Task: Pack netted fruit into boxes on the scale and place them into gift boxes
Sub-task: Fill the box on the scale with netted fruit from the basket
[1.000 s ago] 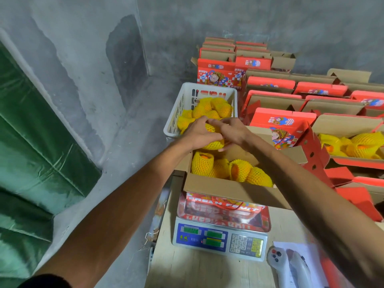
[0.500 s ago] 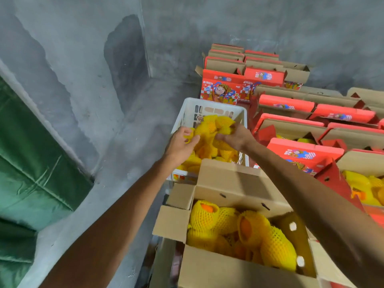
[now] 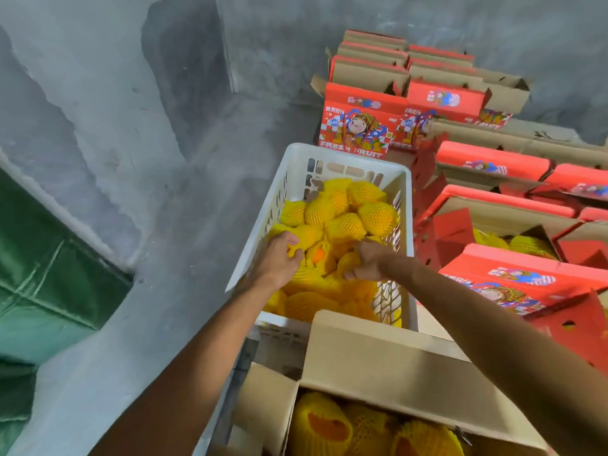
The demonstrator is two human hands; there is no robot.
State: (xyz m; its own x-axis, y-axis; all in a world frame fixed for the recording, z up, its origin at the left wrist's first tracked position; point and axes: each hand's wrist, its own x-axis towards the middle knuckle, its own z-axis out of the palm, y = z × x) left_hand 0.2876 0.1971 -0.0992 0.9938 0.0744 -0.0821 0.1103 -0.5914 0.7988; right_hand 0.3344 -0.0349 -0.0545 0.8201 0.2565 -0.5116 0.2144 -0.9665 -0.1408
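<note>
1. Fruit in yellow foam nets [image 3: 342,209] fills the white crate [image 3: 406,225], which stands just past the far edge of the open cardboard box [image 3: 378,363], so we can lift pieces straight across into the box.
2. Our left hand [image 3: 279,258] curls round a netted fruit by the crate's left wall; our right hand [image 3: 367,261] pinches another near the middle of the pile. Taking two at once seems meant to fill the box faster.
3. The box near us already holds several netted fruit [image 3: 322,426]; the red gift boxes [image 3: 513,278] wait open along the right.
4. Against half a second ago, both hands have dropped from the top of the pile deeper into the crate, and our view has tipped forward, cutting off most of the box.
</note>
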